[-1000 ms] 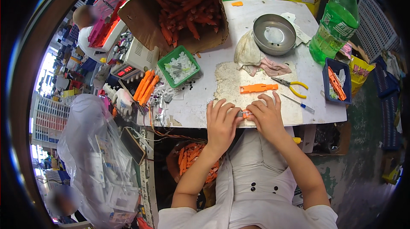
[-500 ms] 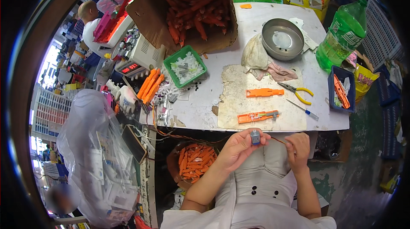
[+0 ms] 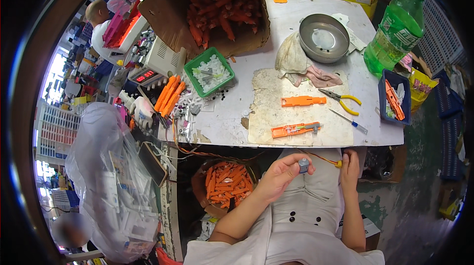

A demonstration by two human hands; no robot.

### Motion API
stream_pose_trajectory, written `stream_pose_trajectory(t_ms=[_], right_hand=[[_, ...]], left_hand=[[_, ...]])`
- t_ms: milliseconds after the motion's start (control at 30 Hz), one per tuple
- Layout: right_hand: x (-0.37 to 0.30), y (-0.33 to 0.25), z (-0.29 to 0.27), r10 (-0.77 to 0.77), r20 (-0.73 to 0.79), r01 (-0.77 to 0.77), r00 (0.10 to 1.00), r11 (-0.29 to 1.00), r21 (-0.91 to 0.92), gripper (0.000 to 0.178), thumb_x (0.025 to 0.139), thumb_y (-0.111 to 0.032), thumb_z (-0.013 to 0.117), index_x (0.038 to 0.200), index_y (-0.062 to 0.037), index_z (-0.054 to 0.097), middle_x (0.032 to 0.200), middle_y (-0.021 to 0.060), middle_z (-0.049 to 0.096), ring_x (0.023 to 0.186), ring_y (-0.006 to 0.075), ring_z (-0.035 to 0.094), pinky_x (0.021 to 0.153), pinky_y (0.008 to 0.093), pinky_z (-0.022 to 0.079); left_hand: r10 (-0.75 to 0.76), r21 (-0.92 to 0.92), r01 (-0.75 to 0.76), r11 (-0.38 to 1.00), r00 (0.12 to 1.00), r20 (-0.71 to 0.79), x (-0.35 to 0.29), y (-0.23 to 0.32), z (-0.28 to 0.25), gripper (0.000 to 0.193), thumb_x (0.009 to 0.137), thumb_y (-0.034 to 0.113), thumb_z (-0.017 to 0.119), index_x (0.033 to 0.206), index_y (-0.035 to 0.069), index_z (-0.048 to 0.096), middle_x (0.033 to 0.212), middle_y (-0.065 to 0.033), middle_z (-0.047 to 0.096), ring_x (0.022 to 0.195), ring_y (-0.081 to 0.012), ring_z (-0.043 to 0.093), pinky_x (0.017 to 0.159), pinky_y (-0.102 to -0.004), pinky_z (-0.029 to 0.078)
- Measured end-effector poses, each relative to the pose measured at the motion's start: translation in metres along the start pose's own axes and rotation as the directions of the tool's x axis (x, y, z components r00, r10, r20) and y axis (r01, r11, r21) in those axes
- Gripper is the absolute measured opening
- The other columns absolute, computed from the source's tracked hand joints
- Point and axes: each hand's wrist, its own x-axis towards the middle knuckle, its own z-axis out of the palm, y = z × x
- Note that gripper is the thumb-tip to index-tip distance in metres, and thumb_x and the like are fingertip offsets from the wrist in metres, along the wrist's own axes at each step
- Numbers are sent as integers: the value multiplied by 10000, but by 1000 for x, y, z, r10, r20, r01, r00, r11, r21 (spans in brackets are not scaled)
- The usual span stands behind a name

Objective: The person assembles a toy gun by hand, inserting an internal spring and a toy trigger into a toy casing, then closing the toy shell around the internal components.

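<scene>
My left hand (image 3: 281,178) pinches a small grey block (image 3: 303,166) with a pale knob on top, motor-like in shape, above my lap. Closed fingers of my right hand (image 3: 350,170) are at the yellow end piece (image 3: 338,164) of a thin red-and-yellow cable (image 3: 318,157); the grip is partly hidden. This cable runs leftward under the table edge. On the worn mat (image 3: 261,112) beyond my hands lie an orange half-shell (image 3: 284,131) with grey parts in it and an empty-looking orange shell (image 3: 303,101).
Yellow-handled pliers (image 3: 349,105) and a blue-handled screwdriver (image 3: 357,125) lie to the right of the shells. Farther off are a metal bowl (image 3: 305,47), a rag (image 3: 290,57), a green basket (image 3: 190,71) and a carton (image 3: 168,10) of orange parts. A blue bin (image 3: 395,118) stands at the right edge.
My left hand has shifted slightly right and down with the grey block. The right hand has moved a little right, and the cable's yellow end now shows beside its fingers. The view has shifted slightly.
</scene>
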Motion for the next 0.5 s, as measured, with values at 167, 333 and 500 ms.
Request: stream_pose_trajectory(t_ms=[167, 333, 500], right_hand=[[2, 10, 13, 94, -18, -94, 995, 996, 4, 281, 979, -249, 447, 1063, 12, 513, 892, 180, 595, 837, 358, 573, 743, 401, 445], [-2, 9, 7, 90, -56, -81, 994, 985, 155, 283, 965, -261, 489, 1081, -5, 515, 815, 137, 603, 728, 282, 585, 655, 357, 446], [-5, 36, -35, -11, -132, 2, 991, 998, -64, 222, 953, -216, 504, 975, -5, 568, 796, 108, 575, 726, 240, 540, 673, 341, 414]], left_hand=[[-37, 14, 38, 999, 996, -79, -7, -10, -2, 342, 945, 274, 543, 1147, -2, 547, 983, -82, 600, 1014, -196, 546, 960, -351, 387], [-55, 40, 59, 997, 995, -86, -8, -13, -2, 351, 941, 282, 551, 1137, -10, 551, 1000, -78, 604, 990, -172, 554, 942, -323, 398], [-30, 110, 39, 993, 996, -82, -10, -9, -5, 311, 957, 247, 530, 1162, 16, 560, 999, -48, 615, 997, -135, 546, 944, -274, 375]])
